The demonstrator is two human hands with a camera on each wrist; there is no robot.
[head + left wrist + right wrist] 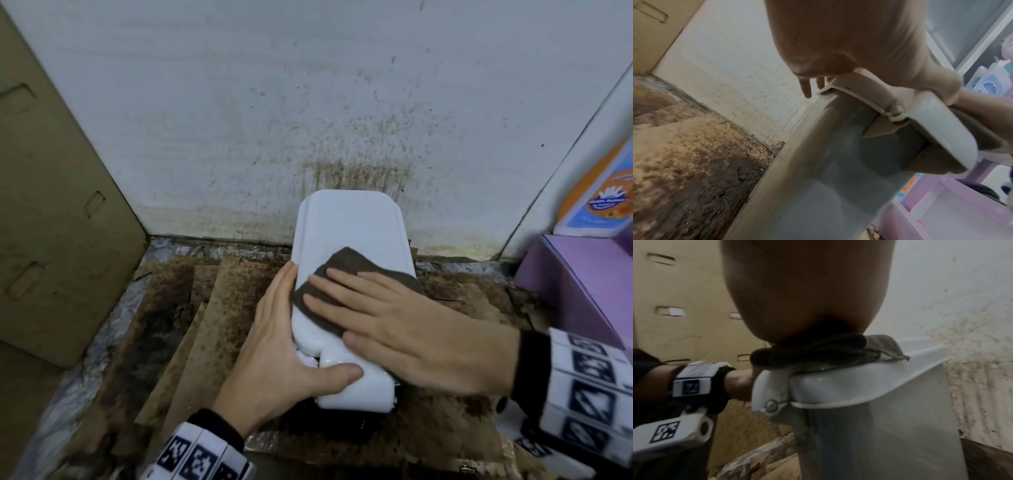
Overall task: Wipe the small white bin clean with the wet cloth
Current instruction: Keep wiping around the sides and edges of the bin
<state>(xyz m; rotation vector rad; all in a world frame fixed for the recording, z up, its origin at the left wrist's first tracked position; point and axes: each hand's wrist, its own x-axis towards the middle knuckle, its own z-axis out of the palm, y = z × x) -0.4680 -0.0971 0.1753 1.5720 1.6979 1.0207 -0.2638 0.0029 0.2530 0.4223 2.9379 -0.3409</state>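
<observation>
Looking down from the head view, the small white bin [349, 240] stands on stained cardboard sheets [212, 308] against a spattered white wall [308, 102]. The right hand [411, 329] lies flat on the bin's lid, fingers [342, 277] straight and slightly spread, pressing a dark brown cloth [346, 263] onto it. The left hand [274, 342] steadies the bin's left side, fingers straight and together along the lid edge, thumb hooked over the front hinge piece. A cardboard box [51, 205] stands at left, a purple box [582, 284] at right.

The left wrist view alone shows the bin's grey side wall [828, 186] beneath the overhanging lid, with fingertips [806, 91] pointing toward the wall.

The right wrist view shows the cloth [818, 350] bunched in folds under the palm [807, 296] and the hinge rivet [771, 404]; the fingers are hidden there.
</observation>
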